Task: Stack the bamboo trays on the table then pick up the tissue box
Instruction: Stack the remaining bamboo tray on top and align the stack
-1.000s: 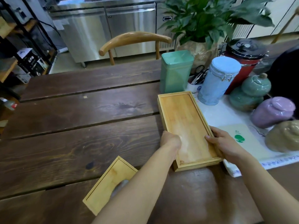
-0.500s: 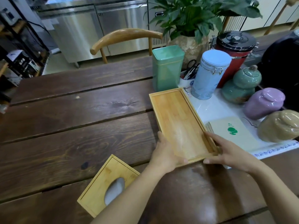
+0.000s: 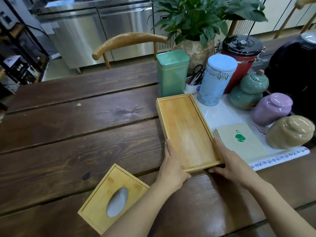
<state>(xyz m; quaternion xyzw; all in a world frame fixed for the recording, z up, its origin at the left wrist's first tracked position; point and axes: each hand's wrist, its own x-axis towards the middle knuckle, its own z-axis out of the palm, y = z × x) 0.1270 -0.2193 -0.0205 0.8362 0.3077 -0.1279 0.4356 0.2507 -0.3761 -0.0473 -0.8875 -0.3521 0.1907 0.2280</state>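
Note:
A stack of bamboo trays point(image 3: 185, 127) lies on the dark wooden table point(image 3: 71, 130), long side pointing away from me; edges of lower trays show along its left side. My left hand point(image 3: 172, 165) grips the stack's near left corner. My right hand point(image 3: 230, 161) holds the near right corner, fingers along the right edge. A bamboo tissue box point(image 3: 109, 194) with an oval opening lies flat near the table's front, left of my left forearm, untouched.
Right of the trays a white mat point(image 3: 220, 115) carries a napkin pack point(image 3: 239, 139), a green tin point(image 3: 171, 72), a blue canister point(image 3: 215, 79), a red canister point(image 3: 241, 53) and several ceramic jars. A potted plant point(image 3: 198, 19) and a wooden chair point(image 3: 128, 40) stand behind.
Both hands slid from the tray's sides to its near corners. The view shifted, so the whole tissue box now shows.

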